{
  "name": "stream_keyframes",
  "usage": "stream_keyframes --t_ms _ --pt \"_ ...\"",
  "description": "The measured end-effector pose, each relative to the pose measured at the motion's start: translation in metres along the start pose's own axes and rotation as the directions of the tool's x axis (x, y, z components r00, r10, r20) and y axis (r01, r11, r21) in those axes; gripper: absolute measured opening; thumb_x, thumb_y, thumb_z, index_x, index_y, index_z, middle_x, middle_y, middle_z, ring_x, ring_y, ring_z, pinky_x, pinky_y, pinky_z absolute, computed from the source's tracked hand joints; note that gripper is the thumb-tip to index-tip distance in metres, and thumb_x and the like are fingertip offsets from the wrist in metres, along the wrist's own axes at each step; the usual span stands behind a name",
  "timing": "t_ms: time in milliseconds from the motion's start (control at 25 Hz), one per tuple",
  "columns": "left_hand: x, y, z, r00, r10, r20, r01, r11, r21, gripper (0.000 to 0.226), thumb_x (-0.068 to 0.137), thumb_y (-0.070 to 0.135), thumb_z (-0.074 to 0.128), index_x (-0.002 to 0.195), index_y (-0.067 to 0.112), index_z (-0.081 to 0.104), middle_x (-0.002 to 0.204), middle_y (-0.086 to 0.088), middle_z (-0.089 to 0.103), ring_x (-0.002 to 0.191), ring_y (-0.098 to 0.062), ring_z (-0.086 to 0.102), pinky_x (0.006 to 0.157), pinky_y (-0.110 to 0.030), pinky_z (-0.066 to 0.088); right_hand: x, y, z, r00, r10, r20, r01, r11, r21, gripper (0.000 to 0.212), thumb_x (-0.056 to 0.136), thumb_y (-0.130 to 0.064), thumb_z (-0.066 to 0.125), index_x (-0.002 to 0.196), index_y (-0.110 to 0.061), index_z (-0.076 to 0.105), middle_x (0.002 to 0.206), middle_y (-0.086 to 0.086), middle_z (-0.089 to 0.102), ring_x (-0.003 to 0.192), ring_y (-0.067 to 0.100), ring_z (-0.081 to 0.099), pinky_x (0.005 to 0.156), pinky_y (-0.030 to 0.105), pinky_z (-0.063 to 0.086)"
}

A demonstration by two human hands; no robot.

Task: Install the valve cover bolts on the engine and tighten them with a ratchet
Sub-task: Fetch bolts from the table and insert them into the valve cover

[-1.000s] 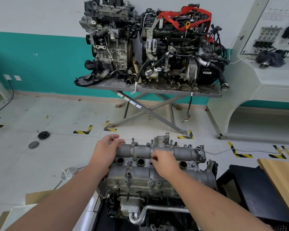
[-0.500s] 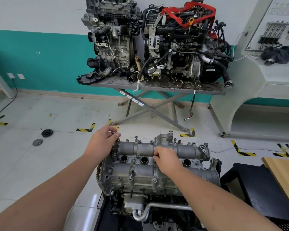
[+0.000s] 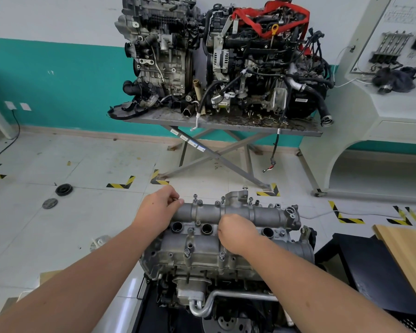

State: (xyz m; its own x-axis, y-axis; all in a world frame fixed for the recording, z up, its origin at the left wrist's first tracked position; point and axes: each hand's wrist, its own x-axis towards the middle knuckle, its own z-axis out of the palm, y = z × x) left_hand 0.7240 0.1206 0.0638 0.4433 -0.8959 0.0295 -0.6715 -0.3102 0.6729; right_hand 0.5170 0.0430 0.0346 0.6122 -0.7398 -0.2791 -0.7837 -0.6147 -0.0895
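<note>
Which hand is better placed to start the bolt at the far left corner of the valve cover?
Left. The left hand already pinches something small at that corner of the valve cover; the right hand is at mid-cover.

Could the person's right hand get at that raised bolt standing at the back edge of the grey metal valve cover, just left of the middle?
Probably yes. The right hand rests mid-cover, and only bare grey metal valve cover lies between it and the raised bolt.

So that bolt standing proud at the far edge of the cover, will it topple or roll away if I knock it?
The bolt stands upright in its hole, so it probably only wobbles. It looks small and light, so a fingertip should lift it. Once free it would likely roll off the rounded valve cover.
</note>
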Motion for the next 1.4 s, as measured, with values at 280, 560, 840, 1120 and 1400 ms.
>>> stream_keyframes --t_ms 280,560,840,1120,1400 --pt "0.010 0.009 0.007 0.998 -0.032 0.061 0.027 0.997 0.076 0.007 0.087 0.027 0.073 0.082 0.026 0.069 0.084 0.012 0.067 0.078 -0.007 0.061 0.065 -0.023 0.049 -0.004 0.003 -0.008 0.993 -0.009 0.119 0.010 1.000 -0.008 0.026 0.092 -0.007 0.048 0.067 -0.012 0.045 0.079 0.007 0.058 0.077 0.028 0.055 0.063 0.032 0.041" --pt "0.019 0.006 0.023 0.949 0.072 0.306 -0.168 0.939 0.301 0.012 0.085 0.012 0.067 0.082 0.023 0.065 0.081 0.010 0.059 0.078 -0.010 0.055 0.060 -0.017 0.039 -0.007 0.004 -0.005 0.992 0.019 0.127 -0.029 0.996 0.080 0.023 0.094 -0.009 0.048 0.072 -0.013 0.050 0.088 0.007 0.060 0.087 0.030 0.060 0.069 0.034 0.047" --pt "0.022 -0.002 0.038 0.919 0.122 0.376 -0.271 0.886 0.376 0.016 0.085 0.021 0.070 0.073 0.022 0.058 0.082 0.004 0.063 0.078 -0.014 0.059 0.069 -0.028 0.051 -0.012 0.006 0.000 0.997 0.029 0.074 -0.041 0.985 0.166 0.023 0.095 -0.011 0.047 0.074 -0.015 0.057 0.101 0.007 0.064 0.095 0.028 0.061 0.085 0.043 0.055" --pt "0.017 -0.012 0.049 0.950 0.133 0.283 -0.229 0.912 0.341 0.025 0.086 0.026 0.073 0.070 0.022 0.054 0.079 0.005 0.058 0.073 -0.013 0.053 0.062 -0.026 0.037 -0.012 0.009 0.007 0.998 0.030 0.051 -0.041 0.972 0.230 0.025 0.094 -0.015 0.047 0.074 -0.022 0.060 0.105 0.007 0.064 0.098 0.030 0.060 0.088 0.044 0.053" --pt "0.014 -0.019 0.055 0.920 0.246 0.305 -0.357 0.846 0.395 0.011 0.094 0.025 0.062 0.091 0.015 0.063 0.091 0.000 0.060 0.085 -0.020 0.058 0.072 -0.030 0.042 -0.012 0.011 0.011 0.999 0.028 0.042 -0.037 0.973 0.227 0.024 0.097 -0.017 0.046 0.089 -0.016 0.069 0.108 0.010 0.061 0.099 0.032 0.060 0.089 0.046 0.053"
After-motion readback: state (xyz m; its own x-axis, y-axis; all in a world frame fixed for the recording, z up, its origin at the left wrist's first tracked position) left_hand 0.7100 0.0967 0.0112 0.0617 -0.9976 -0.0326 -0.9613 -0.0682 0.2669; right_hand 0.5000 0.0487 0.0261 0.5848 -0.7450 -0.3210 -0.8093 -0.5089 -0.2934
